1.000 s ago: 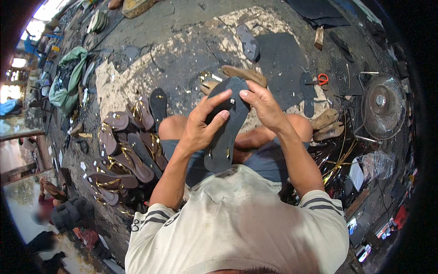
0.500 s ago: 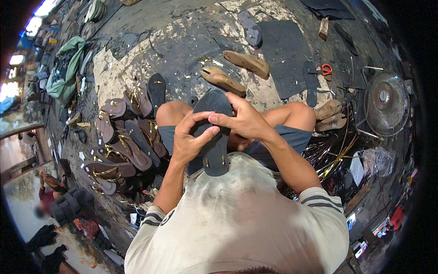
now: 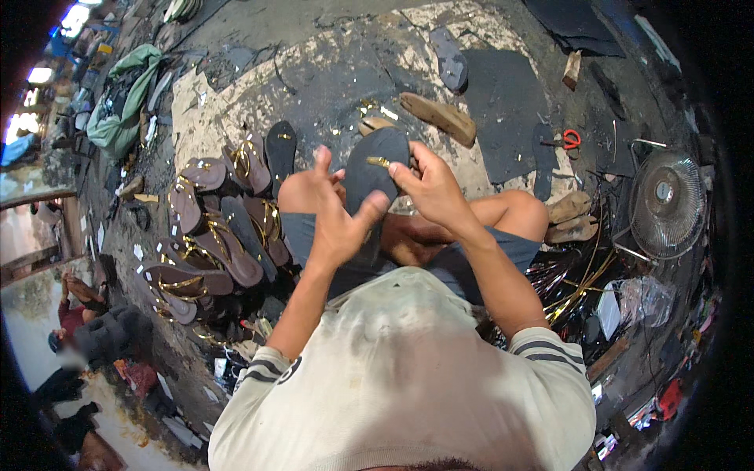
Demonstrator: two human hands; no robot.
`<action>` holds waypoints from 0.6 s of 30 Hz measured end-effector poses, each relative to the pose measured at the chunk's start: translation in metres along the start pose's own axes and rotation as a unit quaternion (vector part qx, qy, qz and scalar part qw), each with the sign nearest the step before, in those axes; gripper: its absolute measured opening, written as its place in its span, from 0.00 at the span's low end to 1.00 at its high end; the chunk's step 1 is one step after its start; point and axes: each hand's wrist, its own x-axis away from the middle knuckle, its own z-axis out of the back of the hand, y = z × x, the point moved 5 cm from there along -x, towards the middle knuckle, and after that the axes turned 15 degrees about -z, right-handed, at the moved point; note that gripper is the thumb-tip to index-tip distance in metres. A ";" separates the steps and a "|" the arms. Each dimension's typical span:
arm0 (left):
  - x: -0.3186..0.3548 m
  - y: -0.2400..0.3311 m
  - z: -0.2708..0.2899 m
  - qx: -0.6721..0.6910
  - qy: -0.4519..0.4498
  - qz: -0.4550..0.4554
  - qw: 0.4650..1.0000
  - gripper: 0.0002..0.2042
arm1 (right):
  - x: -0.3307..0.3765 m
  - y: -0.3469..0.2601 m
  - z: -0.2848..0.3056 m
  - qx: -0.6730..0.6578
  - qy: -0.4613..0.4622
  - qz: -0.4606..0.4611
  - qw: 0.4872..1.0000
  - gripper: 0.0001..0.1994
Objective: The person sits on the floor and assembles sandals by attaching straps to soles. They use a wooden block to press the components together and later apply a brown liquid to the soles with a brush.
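One dark sole [image 3: 380,143] sits at my view's twelve o'clock; the right hand [image 3: 432,188] pinches its edge, presumably to steady it, while the left hand [image 3: 339,213], blurred, has fingers spread.

The sandal sole [image 3: 371,179] looked matt and rubbery, the shoe lasts [image 3: 437,118] dull wood, the fan guard [image 3: 666,202] shiny metal.
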 end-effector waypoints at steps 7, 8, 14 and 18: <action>0.006 -0.048 0.025 0.056 -0.056 0.028 0.996 0.35 | -0.091 0.019 0.033 0.010 0.031 0.002 0.999 0.24; -0.002 -0.022 0.040 -0.097 -0.076 -0.024 0.992 0.25 | -0.114 0.048 0.061 0.046 0.103 0.036 0.993 0.27; -0.002 -0.035 0.063 0.161 0.074 0.081 0.981 0.14 | -0.114 0.158 0.076 0.389 0.129 -0.142 0.901 0.36; -0.021 -0.039 0.088 -0.009 0.116 0.032 0.993 0.14 | -0.066 0.092 0.032 -0.025 0.036 -0.077 0.996 0.33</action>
